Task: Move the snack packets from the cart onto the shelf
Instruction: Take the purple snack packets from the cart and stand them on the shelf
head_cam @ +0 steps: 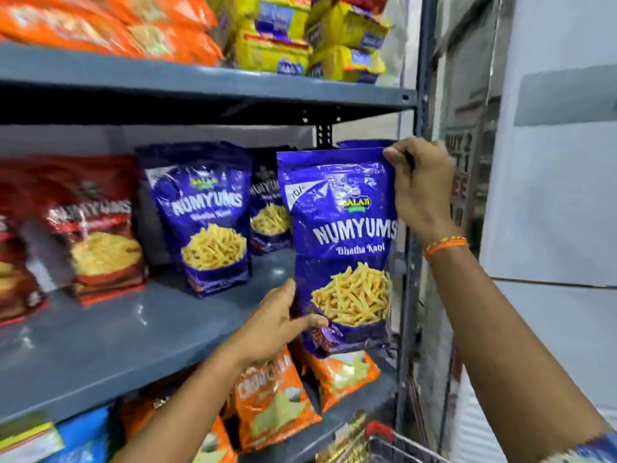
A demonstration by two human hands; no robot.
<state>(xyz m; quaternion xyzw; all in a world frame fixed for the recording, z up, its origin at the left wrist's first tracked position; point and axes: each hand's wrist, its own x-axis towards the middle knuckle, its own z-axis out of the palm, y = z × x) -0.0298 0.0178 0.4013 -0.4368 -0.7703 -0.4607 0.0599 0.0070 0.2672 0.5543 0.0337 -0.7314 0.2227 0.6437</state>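
Note:
I hold a blue Numyums snack packet [344, 242] upright in front of the right end of the middle grey shelf [110, 339]. My right hand [422, 185] pinches its top right corner. My left hand [277, 322] grips its lower left edge, thumb on the front. Two more blue Numyums packets [203, 215] stand on the shelf behind and to the left, with another blue packet top just showing behind the held one. The cart [394, 442] shows only as a red-handled wire corner at the bottom.
Red Numyums packets [96, 228] stand at the shelf's left. Orange packets [277, 396] fill the shelf below; orange and yellow packets [300, 38] lie on the top shelf. The rack's upright post [417, 162] is right beside the held packet, with a white wall beyond.

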